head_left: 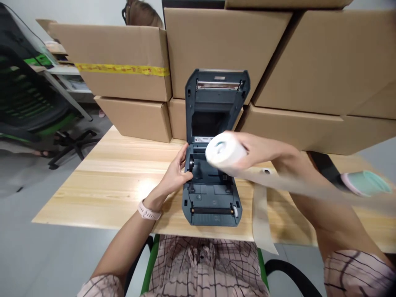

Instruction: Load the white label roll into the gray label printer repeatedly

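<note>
Boxes: cardboard boxes (334,62) stacked along the table's far side, behind the printer.
Table: light wood (102,181), carrying the printer near its front edge.
Printer: dark grey (201,189), standing in front of the seated person. Its lid (213,101) is already up; no roll shows seated in the bay, partly hidden, so judging by this, placing one and lowering the lid remain.
Right hand: fingers wrapped around the roll, holding it (260,148).
Left hand: beside the printer's left wall (173,173), thumb at the rim, forefinger spread away from it; I cannot tell how firmly it grips.
Roll: white, thick (222,150), blurred, its round end facing left, a hollow core showing; held over the bay, a pale strip trailing right.
Smaller roll: on the table right of the printer (266,170).
</note>
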A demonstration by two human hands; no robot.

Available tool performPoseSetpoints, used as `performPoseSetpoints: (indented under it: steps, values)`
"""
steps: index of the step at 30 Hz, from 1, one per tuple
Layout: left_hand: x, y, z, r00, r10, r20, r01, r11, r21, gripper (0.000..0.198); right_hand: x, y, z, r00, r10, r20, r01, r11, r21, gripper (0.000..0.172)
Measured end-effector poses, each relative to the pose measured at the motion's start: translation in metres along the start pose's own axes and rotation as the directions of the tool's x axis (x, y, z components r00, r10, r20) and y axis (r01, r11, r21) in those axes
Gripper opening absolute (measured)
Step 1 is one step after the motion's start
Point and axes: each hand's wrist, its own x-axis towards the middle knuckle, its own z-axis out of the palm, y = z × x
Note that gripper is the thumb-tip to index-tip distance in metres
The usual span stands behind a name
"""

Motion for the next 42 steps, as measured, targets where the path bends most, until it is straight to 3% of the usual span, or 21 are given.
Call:
performPoseSetpoints:
  steps: [4, 12, 15, 19, 24, 30, 33, 38, 40, 42]
  values:
    - [0.000, 0.002, -0.001, 1.000, -0.013, 0.014, 0.014, 1.000, -0.010, 0.111, 0.033, -0.023, 0.014, 0.975, 0.011, 0.223, 0.043, 0.971, -0.236, 0.060]
    - [0.001, 0.003, -0.001, 1.000, -0.009, 0.020, 0.010, 0.999, -0.032, 0.112, 0.049, -0.013, 0.047, 0.957, 0.158, 0.244, -0.058, 0.926, -0.372, 0.061]
    - [0.001, 0.002, 0.000, 1.000, -0.012, 0.018, 0.013, 0.999, -0.042, 0.111, 0.036, -0.012, 0.051, 0.983, 0.061, 0.173, 0.003, 0.939, -0.344, 0.067]
    - [-0.001, 0.003, 0.004, 0.999, -0.037, 0.003, 0.037, 0.998, -0.051, 0.109, -0.001, -0.026, 0.062, 0.992, -0.124, 0.036, 0.129, 0.935, -0.330, 0.065]
    - [-0.003, 0.003, 0.005, 1.000, -0.027, 0.007, 0.027, 0.998, -0.064, 0.104, -0.048, -0.041, 0.091, 0.978, -0.168, 0.121, 0.199, 0.924, -0.326, 0.061]
    - [-0.005, 0.001, 0.004, 1.000, -0.004, 0.025, 0.005, 0.999, -0.032, 0.099, -0.055, -0.040, 0.105, 0.983, -0.123, 0.135, 0.163, 0.928, -0.336, 0.073]
    - [-0.007, 0.004, 0.007, 1.000, 0.007, 0.020, -0.008, 0.998, 0.056, 0.095, -0.053, -0.041, 0.112, 0.980, -0.144, 0.136, 0.183, 0.918, -0.350, 0.084]
    - [-0.010, 0.009, 0.008, 0.998, -0.048, 0.046, 0.035, 0.968, 0.248, 0.108, -0.071, -0.048, 0.138, 0.978, -0.194, 0.070, 0.205, 0.887, -0.414, 0.104]
    - [-0.012, 0.011, 0.006, 0.998, -0.003, 0.058, -0.017, 0.939, 0.344, 0.108, -0.083, -0.054, 0.139, 0.977, -0.197, 0.086, 0.215, 0.887, -0.408, 0.105]
    - [-0.015, 0.016, 0.007, 0.988, 0.127, 0.090, -0.155, 0.867, 0.473, 0.102, -0.093, -0.061, 0.128, 0.972, -0.200, 0.123, 0.232, 0.896, -0.377, 0.097]
